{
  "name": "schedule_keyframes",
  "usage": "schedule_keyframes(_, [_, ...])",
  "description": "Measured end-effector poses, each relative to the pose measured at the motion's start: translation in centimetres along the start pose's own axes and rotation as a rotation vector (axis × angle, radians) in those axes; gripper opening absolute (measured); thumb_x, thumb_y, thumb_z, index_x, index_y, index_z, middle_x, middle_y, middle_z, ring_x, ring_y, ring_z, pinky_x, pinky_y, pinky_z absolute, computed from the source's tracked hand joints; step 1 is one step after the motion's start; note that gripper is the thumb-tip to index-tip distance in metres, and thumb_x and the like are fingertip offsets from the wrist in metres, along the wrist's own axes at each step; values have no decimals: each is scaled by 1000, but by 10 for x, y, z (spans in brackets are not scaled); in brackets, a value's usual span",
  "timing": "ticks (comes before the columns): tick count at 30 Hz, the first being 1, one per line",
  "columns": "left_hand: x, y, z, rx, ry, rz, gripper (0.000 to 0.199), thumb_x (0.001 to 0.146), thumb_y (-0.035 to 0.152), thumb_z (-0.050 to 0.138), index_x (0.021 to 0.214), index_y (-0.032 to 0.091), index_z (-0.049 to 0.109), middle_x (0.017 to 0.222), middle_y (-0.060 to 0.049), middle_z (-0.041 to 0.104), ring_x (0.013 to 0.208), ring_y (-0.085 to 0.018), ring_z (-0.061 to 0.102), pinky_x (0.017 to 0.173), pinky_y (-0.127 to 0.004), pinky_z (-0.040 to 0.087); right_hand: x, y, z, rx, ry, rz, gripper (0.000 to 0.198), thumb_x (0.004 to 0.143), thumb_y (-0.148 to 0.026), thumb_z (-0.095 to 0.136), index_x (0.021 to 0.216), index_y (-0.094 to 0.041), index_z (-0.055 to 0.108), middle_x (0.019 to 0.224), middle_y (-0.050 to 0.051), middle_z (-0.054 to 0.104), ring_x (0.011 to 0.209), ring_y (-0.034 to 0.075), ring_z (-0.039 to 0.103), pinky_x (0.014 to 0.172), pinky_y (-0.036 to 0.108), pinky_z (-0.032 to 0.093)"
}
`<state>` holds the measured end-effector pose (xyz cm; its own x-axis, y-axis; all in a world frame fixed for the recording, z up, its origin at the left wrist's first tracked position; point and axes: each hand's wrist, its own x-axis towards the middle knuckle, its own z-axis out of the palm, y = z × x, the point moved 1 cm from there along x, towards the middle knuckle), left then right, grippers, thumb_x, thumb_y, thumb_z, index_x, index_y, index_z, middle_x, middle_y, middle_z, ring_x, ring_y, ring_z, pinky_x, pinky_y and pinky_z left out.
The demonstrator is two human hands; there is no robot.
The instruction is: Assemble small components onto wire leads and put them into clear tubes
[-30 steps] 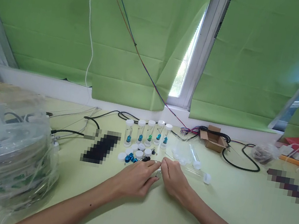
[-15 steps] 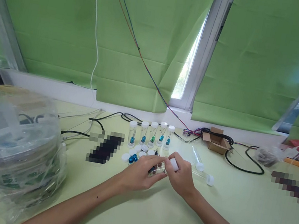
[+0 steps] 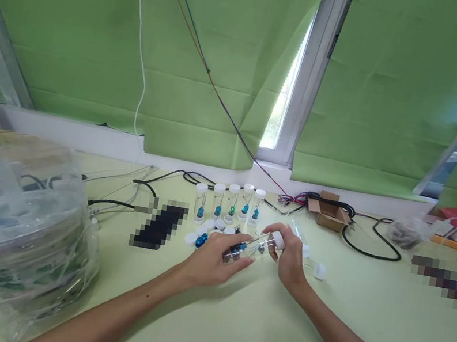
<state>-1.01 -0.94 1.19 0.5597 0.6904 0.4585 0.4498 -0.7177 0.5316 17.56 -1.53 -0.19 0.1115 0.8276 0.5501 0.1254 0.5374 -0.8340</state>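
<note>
A clear tube [image 3: 254, 246] lies tilted between my hands, its right end higher, with something blue inside near the left end. My left hand [image 3: 211, 261] is closed around its lower left part, thumb below and fingers above. At the upper right end sits a white cap [image 3: 277, 240], gripped by the fingers of my right hand [image 3: 292, 263]. Behind my left hand lie loose white caps [image 3: 191, 239] and a small cluster of shiny blue balls [image 3: 201, 240]. Several upright capped tubes [image 3: 218, 200] stand in a row behind, holding blue or green pieces on thin stems.
Clear tubes with white ends [image 3: 319, 271] lie right of my right hand. Farther back are an open cardboard box [image 3: 329, 216] and black cables [image 3: 372, 254]. Plastic-wrapped spools [image 3: 13, 252] stand at the left, near a blurred dark object [image 3: 160, 227].
My right hand has shifted right and opened its hold a little, so more of the tube and its white cap shows. My left hand keeps its grip.
</note>
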Motion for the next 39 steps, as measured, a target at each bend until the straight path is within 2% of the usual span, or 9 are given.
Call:
schedule_keyframes(6, [0,0,3,-129,7,-45,42,84,44,60,113,15,67,71,-2,65,56,-10,50,55,-22,40,-3,4,-2,-50,-100,-124,29,94,-43,42,91,-19,58,54,-7,34,46,10,31,44,23,27])
schedule_keyframes(10, [-3,-2,7,-157,29,-32,41,83,43,60,112,13,67,70,-1,63,54,-9,47,52,-21,38,-7,2,5,-152,-7,-164,17,86,-36,58,85,-20,54,57,-6,41,50,10,39,48,22,33])
schedule_keyframes(14, [-5,-5,11,-134,64,-11,39,84,42,60,109,13,68,64,0,60,53,-9,45,53,-22,37,-9,3,14,-193,104,-117,18,84,-34,60,78,-21,50,54,-7,41,45,9,38,43,21,32])
schedule_keyframes(20, [-7,-4,14,-126,76,-18,39,85,42,59,109,13,67,63,1,59,53,-9,45,53,-22,37,-10,7,19,-156,153,-80,16,85,-33,55,78,-22,47,52,-8,39,43,9,38,41,20,32])
schedule_keyframes(28, [-10,-2,14,-105,53,19,42,86,42,57,115,12,65,64,0,59,52,-10,45,52,-22,36,-12,5,14,-272,165,-218,17,85,-29,53,72,-21,47,52,-7,40,45,9,37,44,21,31])
schedule_keyframes(39, [-9,-5,14,-76,4,23,42,87,42,54,115,14,65,59,2,53,50,-9,40,51,-22,33,-10,6,7,-393,74,-331,20,88,-27,48,69,-21,47,53,-6,41,45,10,37,47,23,32])
